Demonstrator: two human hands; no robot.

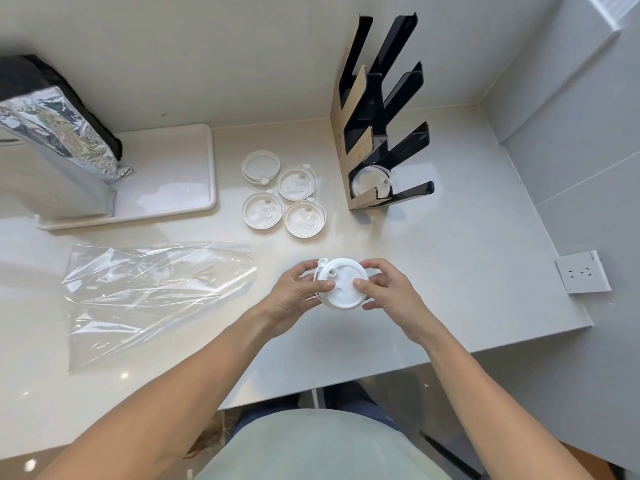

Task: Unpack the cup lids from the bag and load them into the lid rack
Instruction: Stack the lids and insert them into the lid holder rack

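Note:
A stack of white cup lids [341, 285] is held above the counter between both hands. My left hand [294, 299] grips its left side, thumb on top. My right hand [384, 289] pinches its right side, thumb pressing the top. Several more white lids [282, 199] lie on the counter further back. The black and cardboard lid rack [377, 133] stands at the back right, with clear lids [372, 181] in its lowest slot. The clear plastic bag [152, 299] lies flat and crumpled at the left.
A white tray [173, 199] at the back left carries a silver foil pouch [59, 140]. A wall socket plate [583, 271] sits at the counter's right edge. The grey wall rises behind and to the right. The counter's front edge runs under my forearms.

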